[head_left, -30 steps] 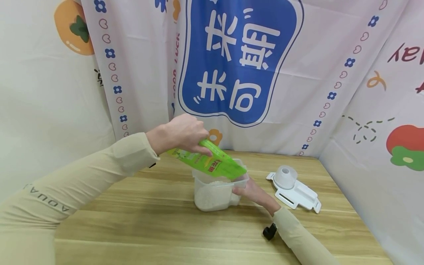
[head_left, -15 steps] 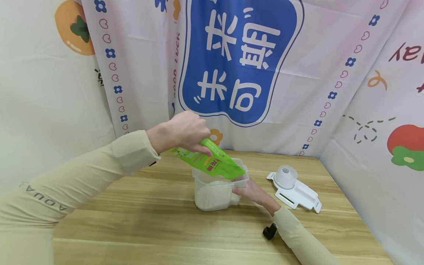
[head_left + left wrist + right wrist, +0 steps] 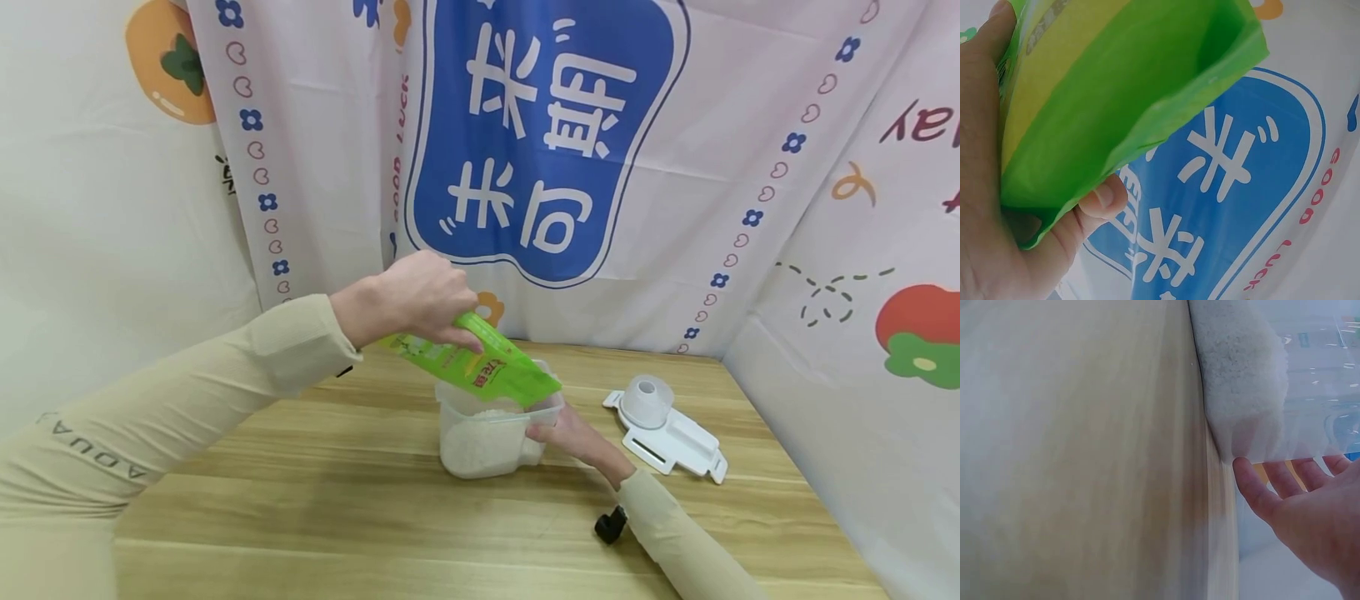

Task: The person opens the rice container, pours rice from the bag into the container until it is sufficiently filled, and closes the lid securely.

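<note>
My left hand [image 3: 426, 300] grips a green plastic bag [image 3: 495, 367] with yellow and red print, tilted so its lower end slants down over the container's mouth. In the left wrist view, the bag [image 3: 1104, 106] spreads into a hollow green end beside the thumb. Below stands a clear plastic container [image 3: 457, 417], partly filled with white rice [image 3: 480, 446]. My right hand [image 3: 566, 429] holds the container's right end, thumb in front. The right wrist view shows the fingertips [image 3: 1241, 465] against the container wall, close to the rice [image 3: 1241, 375].
A white lid [image 3: 686, 442] with a clear cup [image 3: 648, 400] on it lies at the right of the wooden table [image 3: 337, 500]. Printed cloth [image 3: 697, 167] hangs behind and at both sides. A small black item [image 3: 611, 525] sits at the right cuff.
The bag and left hand stay nearly in place, with only a slight shift of the bag's lower tip. The left sleeve has lowered a little. The right hand and container are still.
</note>
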`<act>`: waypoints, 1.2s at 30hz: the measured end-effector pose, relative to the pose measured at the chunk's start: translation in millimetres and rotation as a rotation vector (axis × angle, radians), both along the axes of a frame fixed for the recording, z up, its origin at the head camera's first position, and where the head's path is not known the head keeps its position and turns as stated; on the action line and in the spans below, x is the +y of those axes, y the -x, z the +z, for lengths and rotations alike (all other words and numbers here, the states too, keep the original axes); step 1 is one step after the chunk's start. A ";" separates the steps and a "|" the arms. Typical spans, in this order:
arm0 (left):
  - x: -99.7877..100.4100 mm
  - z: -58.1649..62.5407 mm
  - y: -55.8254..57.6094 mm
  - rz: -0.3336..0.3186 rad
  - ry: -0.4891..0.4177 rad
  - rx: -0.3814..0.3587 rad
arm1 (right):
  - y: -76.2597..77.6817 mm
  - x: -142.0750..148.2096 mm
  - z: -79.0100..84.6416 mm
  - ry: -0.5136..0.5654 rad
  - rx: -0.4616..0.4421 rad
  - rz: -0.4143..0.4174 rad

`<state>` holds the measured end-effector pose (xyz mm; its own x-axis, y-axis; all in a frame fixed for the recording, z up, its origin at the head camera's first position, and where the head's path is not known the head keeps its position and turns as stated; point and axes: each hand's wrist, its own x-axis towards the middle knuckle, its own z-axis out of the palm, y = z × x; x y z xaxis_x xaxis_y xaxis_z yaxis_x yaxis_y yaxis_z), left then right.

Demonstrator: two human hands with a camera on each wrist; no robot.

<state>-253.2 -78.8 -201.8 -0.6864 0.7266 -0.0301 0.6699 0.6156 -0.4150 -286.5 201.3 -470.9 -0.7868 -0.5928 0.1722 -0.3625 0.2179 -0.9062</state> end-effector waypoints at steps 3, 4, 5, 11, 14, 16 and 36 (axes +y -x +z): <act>-1.3 0.6 -1.2 0.005 -0.016 -0.009 | 2.7 0.9 -3.8 0.011 0.003 0.004; -2.1 0.5 -1.3 0.006 -0.027 -0.013 | 3.4 1.0 -4.6 0.017 0.005 0.009; -3.1 0.3 -1.5 0.008 -0.036 -0.019 | 3.6 1.2 -4.9 0.027 0.008 0.017; -10.1 -2.8 -0.7 0.025 -0.069 -0.056 | 3.4 1.1 -4.2 0.027 -0.005 0.017; -11.9 -4.5 0.4 0.043 -0.083 -0.102 | 1.8 1.3 -3.1 0.004 -0.010 0.000; -13.3 -6.0 0.8 0.057 -0.095 -0.141 | 1.3 1.7 -3.2 -0.015 -0.010 -0.009; -52.5 -22.1 -3.6 0.173 -0.356 -0.257 | 2.4 4.0 -2.9 -0.031 -0.001 0.009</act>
